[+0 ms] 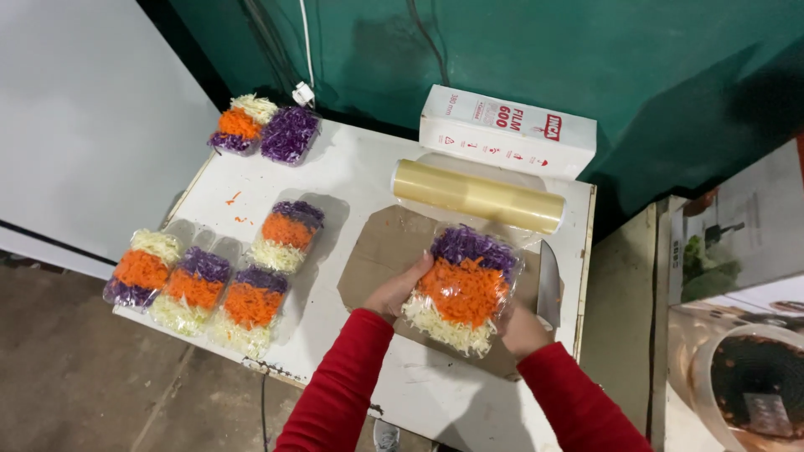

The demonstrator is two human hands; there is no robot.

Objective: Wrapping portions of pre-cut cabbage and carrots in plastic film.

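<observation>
A clear tray of shredded purple cabbage, orange carrot and white cabbage point(463, 287), covered in stretched cling film, rests on a brown cardboard sheet point(381, 247). My left hand point(397, 289) grips its left side, and my right hand point(522, 331) presses its lower right edge. Both arms wear red sleeves. The film runs back from the tray to the roll of cling film point(477, 196) lying just behind it. A knife point(548, 285) lies on the cardboard to the right of the tray.
A white film box point(507, 131) stands behind the roll. Several wrapped salad trays lie at the table's left point(197, 289), one more in the middle point(286, 235), and two at the far corner point(266, 127). Boxes and a bucket point(749, 389) stand right of the white table point(356, 163).
</observation>
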